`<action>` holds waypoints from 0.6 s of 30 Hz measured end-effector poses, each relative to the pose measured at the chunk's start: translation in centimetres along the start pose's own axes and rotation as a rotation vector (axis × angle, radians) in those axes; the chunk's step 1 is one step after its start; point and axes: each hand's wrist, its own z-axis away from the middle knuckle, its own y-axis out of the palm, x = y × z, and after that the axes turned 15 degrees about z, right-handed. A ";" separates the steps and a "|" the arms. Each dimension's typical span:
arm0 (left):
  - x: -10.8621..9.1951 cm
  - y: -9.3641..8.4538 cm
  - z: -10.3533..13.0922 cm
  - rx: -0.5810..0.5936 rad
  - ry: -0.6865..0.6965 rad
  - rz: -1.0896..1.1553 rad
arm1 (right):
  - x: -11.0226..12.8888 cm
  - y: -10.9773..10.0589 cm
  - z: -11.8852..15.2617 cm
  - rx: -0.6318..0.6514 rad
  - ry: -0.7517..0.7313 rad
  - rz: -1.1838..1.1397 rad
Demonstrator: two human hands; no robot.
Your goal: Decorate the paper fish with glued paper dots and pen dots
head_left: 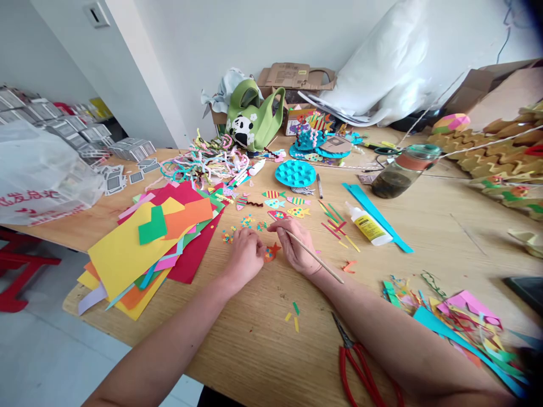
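My right hand [294,246] is closed around a thin wooden stick [320,262], whose back end slants over the wrist. An orange paper fish [270,254] with colored dots lies between my hands. The curled fingers of my left hand [247,251] hold its left edge; their tips are partly hidden. Small round paper dots [228,236] are scattered just beyond the left hand. Several finished-looking paper fish lie past my hands, among them a yellow spotted fish [299,212] and a striped fish [274,194]. Thin paper strips [337,223] lie right of them.
Stacked colored paper [127,243] covers the left side. A glue bottle [368,224] lies at the right beside a blue strip [377,217]. Red-handled scissors [356,362] lie near my right forearm. Paper scraps [462,316], a jar [405,169] and a blue disc [296,173] are around.
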 end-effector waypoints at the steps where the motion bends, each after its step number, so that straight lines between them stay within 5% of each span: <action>1: 0.0 -0.3 -0.1 -0.030 -0.015 0.063 | 0.1 0.0 0.0 -0.020 0.028 -0.008; 7: -0.7 -1.9 -0.4 -0.200 -0.099 0.542 | 1.4 -0.1 -0.5 -0.109 0.295 -0.118; 14: -2.4 -1.6 0.2 -0.317 -0.140 0.996 | 3.5 -0.5 -1.1 0.182 0.485 -0.308; 18: -2.9 -1.3 0.6 -0.280 -0.178 1.104 | 3.9 -0.2 -1.1 0.222 0.552 -0.319</action>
